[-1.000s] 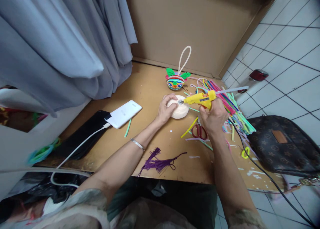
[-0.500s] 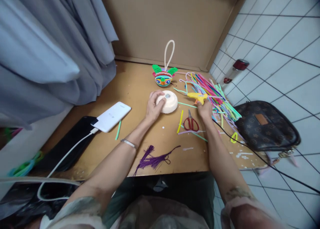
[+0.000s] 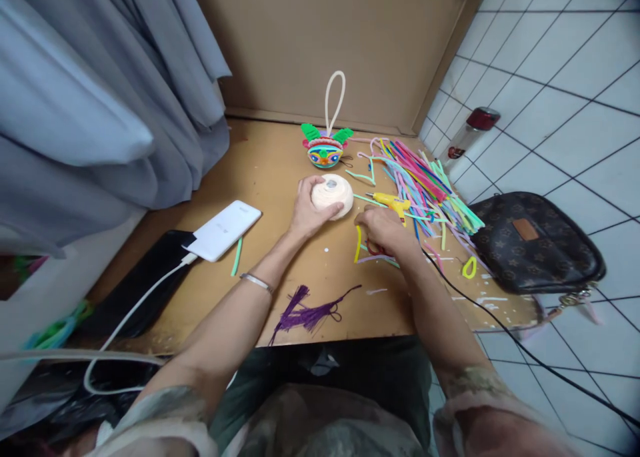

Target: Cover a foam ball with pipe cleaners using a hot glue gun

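Observation:
My left hand (image 3: 311, 207) is wrapped round the side of a cream-coloured round roll (image 3: 334, 197) with a small hole in its top. To its right, my right hand (image 3: 383, 227) is closed, fingers curled downward over a pair of red-handled scissors (image 3: 375, 248). The hand hides most of the scissors, and I cannot see whether the fingertips grip anything. Just beyond that hand lies a yellow glue gun (image 3: 393, 202), its nozzle pointing left. A yellow pipe cleaner (image 3: 357, 245) lies left of the scissors.
A colourful lion-head ornament (image 3: 325, 152) with a white loop stands at the back. Many pipe cleaners (image 3: 425, 177) are piled at right, near a brown bag (image 3: 540, 244) and a bottle (image 3: 467, 137). A purple tassel (image 3: 310, 316) lies in front; a white power bank (image 3: 225, 230) sits left.
My right hand has let go of the glue gun, which now lies on the table, and has moved left and nearer, over the scissors. My left hand stays on the roll.

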`<action>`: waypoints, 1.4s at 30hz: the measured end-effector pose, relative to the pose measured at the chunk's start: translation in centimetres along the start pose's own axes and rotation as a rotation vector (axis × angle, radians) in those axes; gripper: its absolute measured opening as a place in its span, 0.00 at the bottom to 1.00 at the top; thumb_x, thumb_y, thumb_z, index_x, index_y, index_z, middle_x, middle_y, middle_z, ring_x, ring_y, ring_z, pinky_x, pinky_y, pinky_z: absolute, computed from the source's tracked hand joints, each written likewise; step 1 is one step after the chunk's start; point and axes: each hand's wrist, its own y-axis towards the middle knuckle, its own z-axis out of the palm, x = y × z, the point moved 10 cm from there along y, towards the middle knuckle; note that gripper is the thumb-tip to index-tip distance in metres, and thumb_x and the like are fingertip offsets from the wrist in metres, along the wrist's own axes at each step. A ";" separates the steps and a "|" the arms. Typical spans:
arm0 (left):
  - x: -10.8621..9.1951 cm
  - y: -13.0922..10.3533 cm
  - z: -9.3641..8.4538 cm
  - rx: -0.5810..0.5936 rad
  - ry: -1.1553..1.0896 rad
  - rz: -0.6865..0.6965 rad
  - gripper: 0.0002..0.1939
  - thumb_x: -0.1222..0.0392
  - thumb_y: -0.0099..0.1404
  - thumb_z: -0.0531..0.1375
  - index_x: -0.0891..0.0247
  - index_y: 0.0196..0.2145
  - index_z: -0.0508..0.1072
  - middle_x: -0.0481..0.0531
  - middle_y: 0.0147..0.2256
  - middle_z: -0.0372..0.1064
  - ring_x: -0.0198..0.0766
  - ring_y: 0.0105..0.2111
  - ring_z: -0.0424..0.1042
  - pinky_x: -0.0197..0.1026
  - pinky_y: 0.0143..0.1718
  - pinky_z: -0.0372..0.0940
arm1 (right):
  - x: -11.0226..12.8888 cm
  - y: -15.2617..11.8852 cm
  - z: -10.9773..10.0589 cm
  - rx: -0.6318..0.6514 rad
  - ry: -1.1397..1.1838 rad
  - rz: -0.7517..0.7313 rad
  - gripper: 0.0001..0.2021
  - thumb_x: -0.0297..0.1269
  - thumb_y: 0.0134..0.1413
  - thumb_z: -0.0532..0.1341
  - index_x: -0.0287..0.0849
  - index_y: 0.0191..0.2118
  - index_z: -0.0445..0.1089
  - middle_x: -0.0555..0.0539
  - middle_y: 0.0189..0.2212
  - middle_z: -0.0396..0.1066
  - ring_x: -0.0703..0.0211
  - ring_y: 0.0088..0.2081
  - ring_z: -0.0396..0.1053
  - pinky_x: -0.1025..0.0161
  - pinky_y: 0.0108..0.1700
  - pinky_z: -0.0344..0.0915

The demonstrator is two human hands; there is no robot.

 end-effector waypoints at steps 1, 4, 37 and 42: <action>0.1 0.0 -0.1 -0.009 -0.007 -0.006 0.35 0.52 0.48 0.74 0.56 0.51 0.66 0.55 0.54 0.66 0.49 0.57 0.70 0.52 0.65 0.63 | 0.8 0.1 0.7 0.058 -0.035 -0.039 0.14 0.22 0.54 0.59 0.45 0.36 0.80 0.44 0.39 0.79 0.55 0.38 0.73 0.61 0.37 0.58; 0.4 0.1 -0.4 -0.042 -0.016 -0.026 0.34 0.52 0.49 0.74 0.56 0.51 0.66 0.54 0.53 0.67 0.48 0.57 0.70 0.50 0.63 0.65 | 2.2 0.3 1.9 0.152 -0.098 -0.114 0.12 0.23 0.58 0.58 0.43 0.35 0.78 0.43 0.42 0.79 0.54 0.40 0.73 0.61 0.37 0.57; -3.7 -1.4 1.2 0.024 0.232 0.232 0.33 0.57 0.50 0.74 0.55 0.51 0.66 0.58 0.57 0.67 0.55 0.62 0.69 0.61 0.64 0.66 | -1.8 -1.2 -4.3 -0.777 1.408 -0.139 0.13 0.52 0.57 0.70 0.49 0.39 0.82 0.49 0.36 0.80 0.60 0.35 0.77 0.57 0.44 0.77; -3.9 -1.5 1.3 0.040 0.241 0.245 0.32 0.57 0.51 0.73 0.55 0.52 0.66 0.57 0.57 0.66 0.54 0.62 0.68 0.60 0.64 0.66 | -1.7 -1.1 -3.9 -0.791 1.351 -0.097 0.10 0.49 0.54 0.72 0.48 0.35 0.84 0.50 0.32 0.80 0.59 0.35 0.77 0.56 0.44 0.78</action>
